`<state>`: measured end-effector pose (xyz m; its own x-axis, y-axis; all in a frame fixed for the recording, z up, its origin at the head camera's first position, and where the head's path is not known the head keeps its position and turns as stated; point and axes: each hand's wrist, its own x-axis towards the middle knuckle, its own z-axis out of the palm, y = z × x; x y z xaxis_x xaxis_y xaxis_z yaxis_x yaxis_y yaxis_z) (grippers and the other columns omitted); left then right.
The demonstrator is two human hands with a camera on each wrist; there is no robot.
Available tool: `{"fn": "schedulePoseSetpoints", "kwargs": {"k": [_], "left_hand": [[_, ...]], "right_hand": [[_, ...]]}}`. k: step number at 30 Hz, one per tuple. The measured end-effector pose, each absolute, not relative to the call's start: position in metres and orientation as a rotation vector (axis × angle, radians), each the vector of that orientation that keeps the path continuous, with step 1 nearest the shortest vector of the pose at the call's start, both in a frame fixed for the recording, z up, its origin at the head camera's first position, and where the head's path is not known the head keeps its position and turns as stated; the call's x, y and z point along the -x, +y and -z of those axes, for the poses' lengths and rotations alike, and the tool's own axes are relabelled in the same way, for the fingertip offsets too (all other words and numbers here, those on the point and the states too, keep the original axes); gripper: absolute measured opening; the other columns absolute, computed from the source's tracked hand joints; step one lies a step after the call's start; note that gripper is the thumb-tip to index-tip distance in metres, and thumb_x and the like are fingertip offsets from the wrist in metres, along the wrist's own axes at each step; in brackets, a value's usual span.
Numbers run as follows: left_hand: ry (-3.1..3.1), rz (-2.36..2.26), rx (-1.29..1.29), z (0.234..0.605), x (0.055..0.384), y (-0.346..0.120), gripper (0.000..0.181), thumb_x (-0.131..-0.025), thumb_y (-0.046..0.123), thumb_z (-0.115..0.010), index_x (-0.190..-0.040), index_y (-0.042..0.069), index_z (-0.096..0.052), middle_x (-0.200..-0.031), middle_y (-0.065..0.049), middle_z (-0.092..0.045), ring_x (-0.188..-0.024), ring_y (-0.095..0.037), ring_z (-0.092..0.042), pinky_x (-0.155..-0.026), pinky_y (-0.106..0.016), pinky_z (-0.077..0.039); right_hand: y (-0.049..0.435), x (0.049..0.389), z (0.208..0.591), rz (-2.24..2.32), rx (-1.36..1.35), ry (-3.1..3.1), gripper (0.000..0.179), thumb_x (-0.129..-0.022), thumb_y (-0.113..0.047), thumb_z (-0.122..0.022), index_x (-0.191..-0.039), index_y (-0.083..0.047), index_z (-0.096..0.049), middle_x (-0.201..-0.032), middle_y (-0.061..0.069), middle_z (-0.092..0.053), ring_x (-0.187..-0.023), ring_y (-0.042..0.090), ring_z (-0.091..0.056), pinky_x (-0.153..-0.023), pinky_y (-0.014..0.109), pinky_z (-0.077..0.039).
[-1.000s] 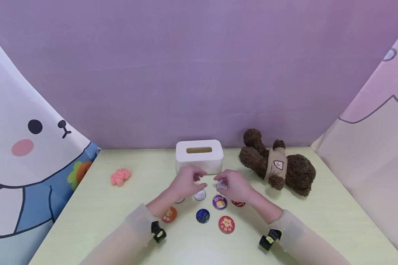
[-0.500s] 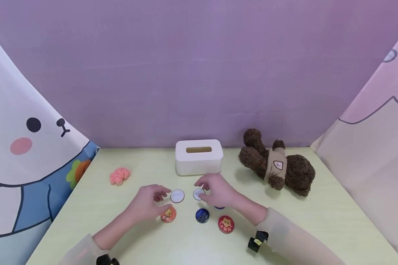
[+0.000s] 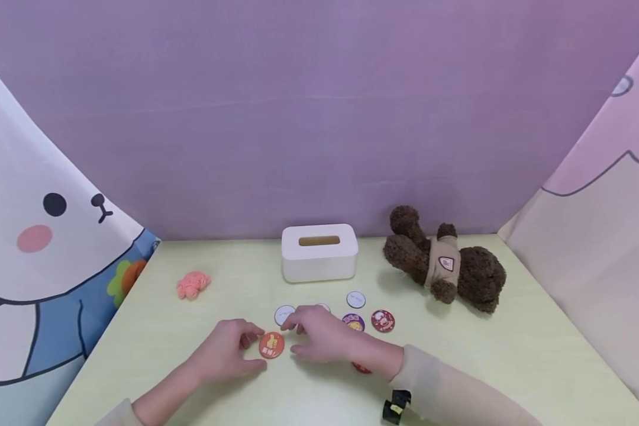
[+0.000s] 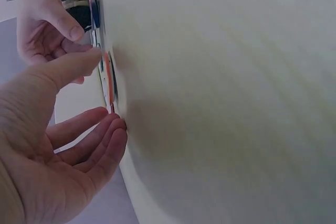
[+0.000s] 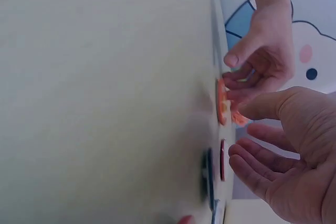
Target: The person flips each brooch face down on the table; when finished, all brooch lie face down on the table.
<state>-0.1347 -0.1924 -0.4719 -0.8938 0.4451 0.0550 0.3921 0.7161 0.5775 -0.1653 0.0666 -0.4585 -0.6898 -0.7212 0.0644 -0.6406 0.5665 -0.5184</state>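
An orange button badge (image 3: 271,345) with a yellow thumbs-up lies flat on the table between the two hands. My left hand (image 3: 226,352) is on its left, thumb and fingers spread apart at the badge's edge. My right hand (image 3: 322,334) hovers to its right, fingers loosely bent and holding nothing. In the left wrist view the left fingertips come down close to the table beside the badge's rim. A white badge (image 3: 284,315) lies just behind the orange one. The right hand covers the blue badge and most of another white badge (image 3: 323,307).
Right of the right hand lie a purple badge (image 3: 354,320), a red badge (image 3: 383,320) and a white badge (image 3: 356,299). Another red badge (image 3: 361,368) shows partly under the right forearm. Behind stand a white tissue box (image 3: 319,260), a brown teddy bear (image 3: 444,263) and a pink scrunchie-like bundle (image 3: 193,284).
Both hands have moved left and nearer, from in front of the tissue box to either side of the orange badge. The badges look unmoved.
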Motion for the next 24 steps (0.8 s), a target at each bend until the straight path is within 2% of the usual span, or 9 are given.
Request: {"fn": "schedulePoseSetpoints", "kwargs": {"k": [5, 12, 18, 24], "left_hand": [[2.855, -0.895, -0.694, 0.473, 0.134, -0.188, 0.046, -0.071, 0.025, -0.097, -0.109, 0.006, -0.080, -0.086, 0.008, -0.068, -0.079, -0.004, -0.057, -0.070, -0.021, -0.051], [2.831, -0.917, -0.712, 0.475, 0.137, -0.184, 0.032, -0.075, 0.021, -0.095, -0.101, 0.009, -0.082, -0.082, 0.009, -0.068, -0.075, -0.004, -0.054, -0.067, -0.019, -0.048], [2.787, -0.987, -0.757, 0.475, 0.140, -0.180, 0.026, -0.079, 0.021, -0.093, -0.100, 0.011, -0.083, -0.082, 0.009, -0.072, -0.073, -0.002, -0.055, -0.066, -0.019, -0.049], [2.762, -1.031, -0.715, 0.476, 0.137, -0.178, 0.024, -0.078, 0.020, -0.094, -0.097, 0.011, -0.082, -0.084, 0.009, -0.076, -0.073, 0.000, -0.056, -0.065, -0.018, -0.049]], "right_hand": [[0.062, 0.162, 0.461, 0.737, 1.204, 2.634, 0.036, -0.088, -0.014, -0.084, -0.123, -0.012, -0.076, -0.116, -0.001, -0.077, -0.097, 0.007, -0.069, -0.085, 0.013, -0.053], [0.054, 0.154, 0.468, 0.658, 1.269, 2.638, 0.037, -0.085, -0.012, -0.086, -0.120, -0.012, -0.076, -0.106, -0.006, -0.073, -0.089, -0.001, -0.059, -0.079, 0.008, -0.047], [0.053, 0.157, 0.466, 0.658, 1.200, 2.672, 0.036, -0.082, -0.010, -0.088, -0.117, -0.013, -0.077, -0.100, -0.007, -0.073, -0.084, 0.000, -0.058, -0.076, 0.008, -0.047], [0.049, 0.160, 0.470, 0.772, 1.152, 2.661, 0.031, -0.079, -0.011, -0.090, -0.108, -0.010, -0.078, -0.093, -0.006, -0.075, -0.081, -0.002, -0.062, -0.073, 0.005, -0.047]]}}
